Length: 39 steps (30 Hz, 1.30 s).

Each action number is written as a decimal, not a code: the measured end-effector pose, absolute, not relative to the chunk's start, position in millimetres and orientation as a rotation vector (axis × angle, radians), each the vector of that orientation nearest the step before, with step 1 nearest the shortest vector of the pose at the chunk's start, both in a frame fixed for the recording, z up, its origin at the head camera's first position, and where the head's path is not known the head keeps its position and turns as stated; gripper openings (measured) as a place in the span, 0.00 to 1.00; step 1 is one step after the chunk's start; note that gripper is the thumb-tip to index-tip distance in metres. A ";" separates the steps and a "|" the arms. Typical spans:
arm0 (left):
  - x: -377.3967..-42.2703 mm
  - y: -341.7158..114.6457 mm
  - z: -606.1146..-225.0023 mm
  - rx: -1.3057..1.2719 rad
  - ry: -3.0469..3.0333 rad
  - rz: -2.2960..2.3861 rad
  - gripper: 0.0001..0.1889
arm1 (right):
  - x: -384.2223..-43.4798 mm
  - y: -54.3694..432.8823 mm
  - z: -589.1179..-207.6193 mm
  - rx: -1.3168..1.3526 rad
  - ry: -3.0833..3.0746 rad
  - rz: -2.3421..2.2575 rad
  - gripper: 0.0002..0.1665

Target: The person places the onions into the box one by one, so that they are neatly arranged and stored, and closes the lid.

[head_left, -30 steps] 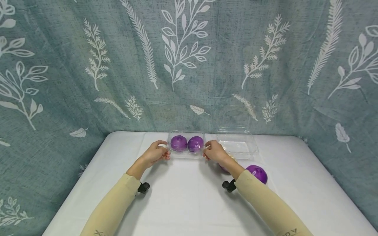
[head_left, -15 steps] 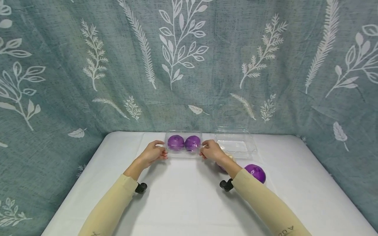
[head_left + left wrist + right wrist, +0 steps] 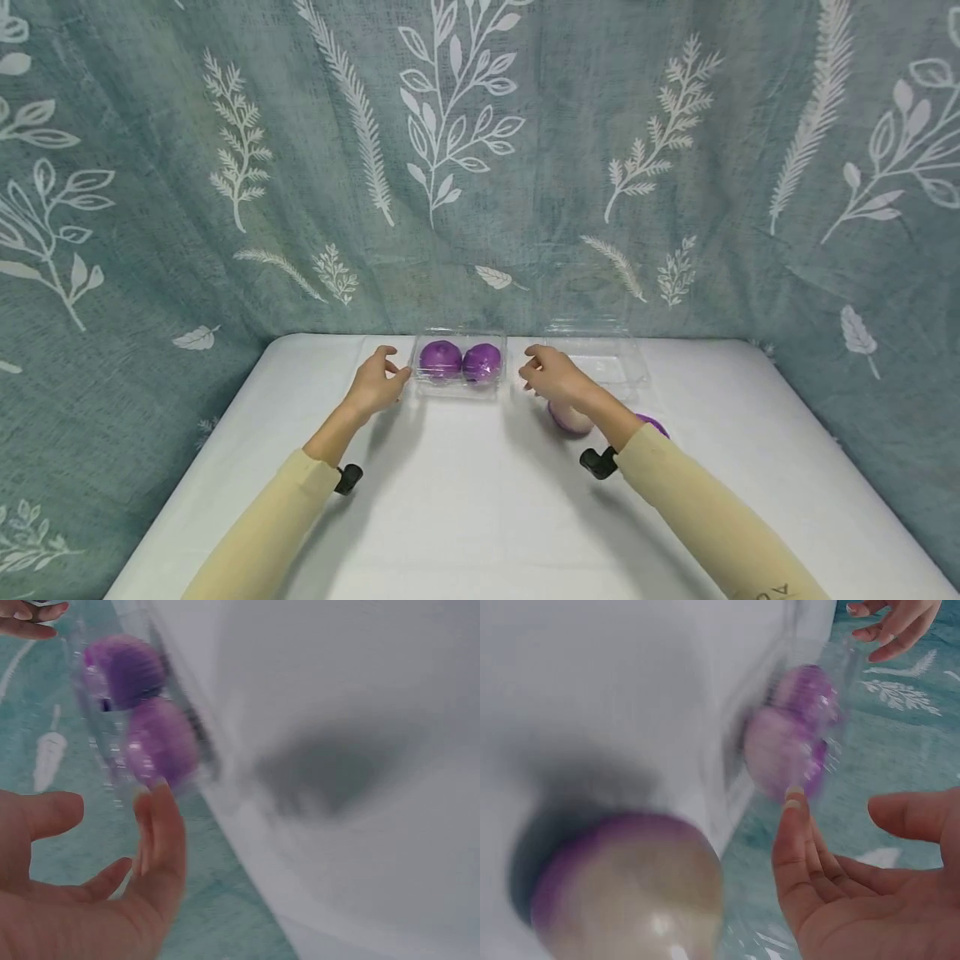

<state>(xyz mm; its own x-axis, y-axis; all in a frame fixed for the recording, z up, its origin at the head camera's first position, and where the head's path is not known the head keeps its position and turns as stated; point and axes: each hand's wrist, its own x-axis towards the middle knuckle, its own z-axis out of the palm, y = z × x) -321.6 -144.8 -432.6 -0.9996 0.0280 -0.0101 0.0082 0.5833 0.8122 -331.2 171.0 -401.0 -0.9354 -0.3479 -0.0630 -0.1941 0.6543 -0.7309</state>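
Observation:
A clear plastic box [image 3: 459, 392] stands near the back of the table with two purple-and-white turnips [image 3: 440, 360] side by side inside. Its lid appears to lie over them. My left hand [image 3: 377, 383] is by the box's left end, fingers loosely bent and holding nothing; whether a fingertip still touches the box I cannot tell. On the other side, my right hand [image 3: 557, 375] hovers a little apart from the box, thumb and fingers spread. Below that hand lies a loose turnip [image 3: 641, 889], pale side showing. Another purple turnip [image 3: 652, 425] is mostly hidden behind the right forearm.
A second clear plastic box [image 3: 600, 367], lid raised, stands at the back right, partly behind the right hand. A white cloth covers the table [image 3: 450, 500]. A teal leaf-patterned curtain [image 3: 337, 167] hangs along the table's back edge and sides.
Both hands have let go of the ends of the filled box and drawn outward, the right one further right. The box and its turnips stay put; the view has shifted slightly.

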 end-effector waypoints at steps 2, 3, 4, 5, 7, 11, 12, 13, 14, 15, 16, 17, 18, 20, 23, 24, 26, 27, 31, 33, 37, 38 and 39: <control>-317.5 -141.7 -427.1 0.059 2.845 1.385 0.29 | -327.2 180.1 -392.6 -0.476 2.683 -1.103 0.33; -315.5 -138.9 -424.2 0.071 2.865 1.383 0.29 | -325.1 185.0 -388.3 -0.485 2.685 -1.084 0.33; -313.5 -135.6 -421.1 0.088 2.872 1.397 0.28 | -323.2 190.4 -384.4 -0.496 2.684 -1.071 0.33; -311.6 -131.8 -418.2 0.108 2.868 1.425 0.28 | -321.6 195.7 -381.1 -0.501 2.686 -1.058 0.33; -308.3 -122.8 -412.6 0.165 2.857 1.479 0.27 | -317.8 206.6 -374.7 -0.512 2.684 -1.037 0.33; -303.9 -101.6 -406.7 0.329 2.825 1.553 0.27 | -310.5 227.1 -367.0 -0.555 2.726 -0.981 0.31; -302.9 -96.1 -406.4 0.371 2.813 1.560 0.27 | -308.5 231.7 -366.4 -0.574 2.739 -0.968 0.31; -302.2 -90.6 -406.7 0.406 2.802 1.562 0.27 | -306.6 235.9 -366.3 -0.596 2.760 -0.951 0.30; -301.6 -85.0 -407.1 0.428 2.784 1.567 0.28 | -304.5 240.2 -366.2 -0.619 2.779 -0.930 0.30; -301.6 -79.6 -407.5 0.449 2.765 1.567 0.28 | -302.2 244.3 -365.7 -0.640 2.792 -0.913 0.30; -302.1 -74.3 -408.0 0.466 2.742 1.575 0.29 | -300.1 248.6 -365.5 -0.658 2.802 -0.903 0.29; -302.8 -69.2 -408.2 0.475 2.715 1.581 0.30 | -298.4 252.9 -365.6 -0.675 2.807 -0.895 0.29; -304.0 -64.1 -407.9 0.480 2.691 1.584 0.31 | -296.9 257.1 -365.6 -0.687 2.809 -0.883 0.28; -307.2 -53.9 -407.2 0.479 2.646 1.594 0.33 | -294.5 265.9 -366.0 -0.723 2.807 -0.864 0.28; -311.7 -38.1 -405.6 0.493 2.602 1.599 0.35 | -290.9 279.4 -368.9 -0.775 2.811 -0.834 0.27; -313.0 -32.5 -405.1 0.501 2.586 1.599 0.35 | -289.0 283.9 -369.9 -0.789 2.819 -0.824 0.27; -315.6 -21.1 -403.8 0.520 2.561 1.585 0.36 | -284.5 293.4 -371.1 -0.801 2.844 -0.801 0.28; -316.6 -15.8 -402.8 0.530 2.551 1.570 0.37 | -282.5 297.4 -371.5 -0.800 2.857 -0.792 0.29; -320.2 0.5 -399.9 0.530 2.510 1.506 0.37 | -277.5 309.9 -375.5 -0.773 2.891 -0.771 0.34; -322.2 6.0 -399.8 0.512 2.458 1.501 0.37 | -275.6 314.7 -378.7 -0.741 2.889 -0.776 0.36; -327.6 13.4 -408.0 0.433 2.315 1.539 0.39 | -268.8 325.7 -389.3 -0.662 2.828 -0.798 0.41; -329.0 15.3 -411.4 0.409 2.262 1.568 0.39 | -266.9 328.4 -392.5 -0.643 2.806 -0.798 0.43; -330.4 17.0 -415.1 0.389 2.221 1.585 0.40 | -265.0 330.8 -395.8 -0.625 2.783 -0.799 0.44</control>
